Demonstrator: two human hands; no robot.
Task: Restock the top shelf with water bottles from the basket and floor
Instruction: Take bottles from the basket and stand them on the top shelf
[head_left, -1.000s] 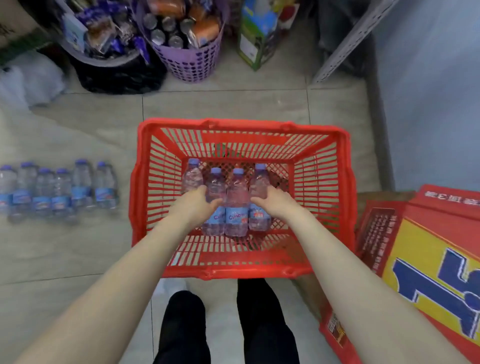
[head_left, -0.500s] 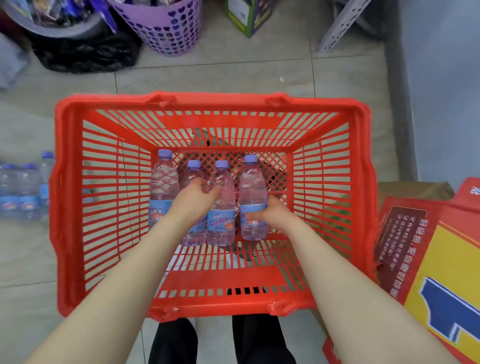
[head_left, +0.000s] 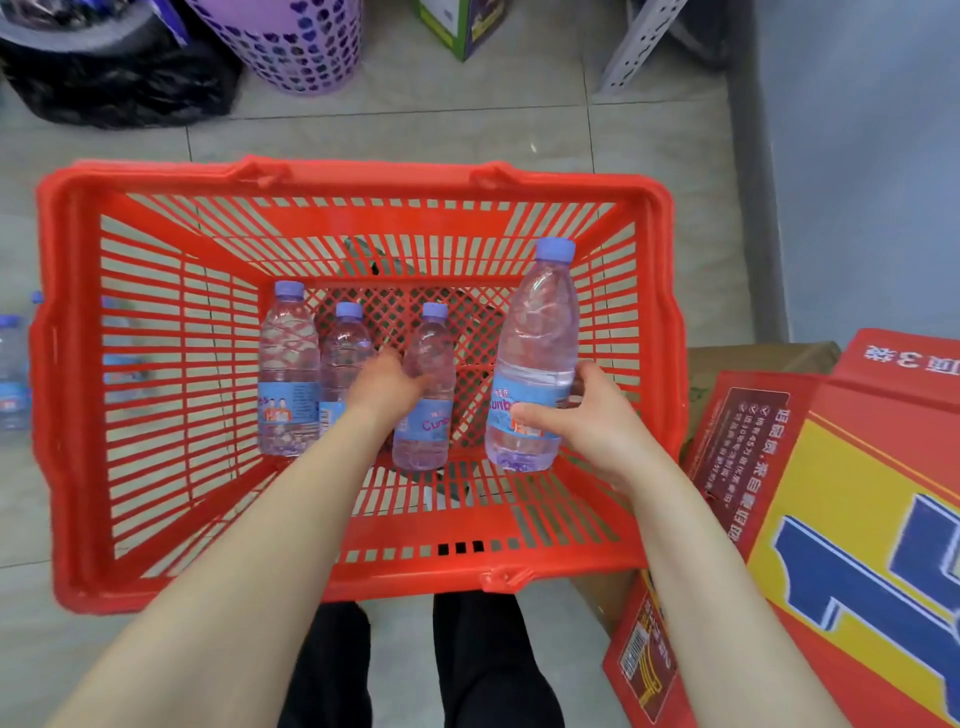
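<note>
Four bottles (head_left: 288, 364) in basket (head_left: 363, 179); right hand (head_left: 587, 421) grips rightmost bottle (head_left: 540, 332); left hand (head_left: 384, 389) on middle pair (head_left: 345, 348), grip unclear.

Floor (head_left: 467, 124) is pale grey-beige tile with thin grout lines under soft, even light. Well beyond the left hand's fingers (head_left: 387, 364): black bag (head_left: 119, 88), purple heart-hole bin (head_left: 296, 47) just beside it, green carton (head_left: 457, 26) further right. Right of the right hand's fingers (head_left: 589, 376): blue-grey wall (head_left: 857, 156) with grey skirting strip (head_left: 748, 182), slanted perforated metal upright (head_left: 631, 47) far off, red-and-yellow cardboard boxes (head_left: 857, 519) near, touching a brown box (head_left: 753, 364).
</note>
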